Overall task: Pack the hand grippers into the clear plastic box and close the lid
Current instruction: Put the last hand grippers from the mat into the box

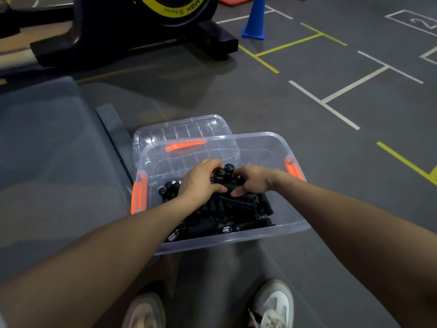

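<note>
Both hands, left hand (201,179) and right hand (251,181), clamp one black gripper (224,174) over the pile (224,209) inside the open box (272,147). The lid (179,129) leans behind the box; one cone (255,20) stands beyond, open floor (331,162) to the box's right.

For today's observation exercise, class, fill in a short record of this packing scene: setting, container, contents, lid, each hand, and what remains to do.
setting: gym floor with painted lines, blue cone
container: clear plastic box, orange latches on its sides
contents: black hand grippers piled inside
lid: clear lid off, lying behind the box
left hand: left hand curled round a gripper in the pile
right hand: right hand curled on the same cluster
remaining: settle the grippers, put on the lid
</note>
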The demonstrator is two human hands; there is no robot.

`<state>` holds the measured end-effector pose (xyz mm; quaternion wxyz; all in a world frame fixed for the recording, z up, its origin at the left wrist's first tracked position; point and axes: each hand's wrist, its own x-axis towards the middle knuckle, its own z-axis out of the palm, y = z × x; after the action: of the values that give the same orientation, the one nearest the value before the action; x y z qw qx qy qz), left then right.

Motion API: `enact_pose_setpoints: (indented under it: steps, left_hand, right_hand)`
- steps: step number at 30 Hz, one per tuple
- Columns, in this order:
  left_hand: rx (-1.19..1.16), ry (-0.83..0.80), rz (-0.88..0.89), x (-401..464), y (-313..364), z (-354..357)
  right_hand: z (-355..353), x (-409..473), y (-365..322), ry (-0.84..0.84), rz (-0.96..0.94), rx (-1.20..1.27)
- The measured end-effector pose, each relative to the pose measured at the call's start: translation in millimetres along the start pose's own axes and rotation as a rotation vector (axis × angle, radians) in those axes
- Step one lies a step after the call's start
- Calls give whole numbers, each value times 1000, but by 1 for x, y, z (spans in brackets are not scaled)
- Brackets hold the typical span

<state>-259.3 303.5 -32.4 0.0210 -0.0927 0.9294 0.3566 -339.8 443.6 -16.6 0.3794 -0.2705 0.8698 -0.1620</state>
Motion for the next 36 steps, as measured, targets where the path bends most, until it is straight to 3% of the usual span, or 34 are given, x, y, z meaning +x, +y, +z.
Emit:
enact_pose_setpoints:
  steps: [6,13,18,24,30,36]
  left_hand:
    - [-21,-53,-38,-5,-3,4]
    - [34,-110,-34,-9,-10,2]
    - [47,-127,-78,-13,-22,-7]
    - [146,-107,-129,-20,-33,-17]
    - [161,-179,-119,-23,-41,-9]
    - [173,-174,-102,-17,-44,-5]
  right_hand:
    - [4,-3,11,-82,8,122]
    - [1,-3,25,-11,22,210]
    - [-7,-3,39,43,37,1]
    - [6,3,43,-82,60,-251]
    - [28,15,50,-160,90,-368]
    - [46,24,57,-121,52,-459]
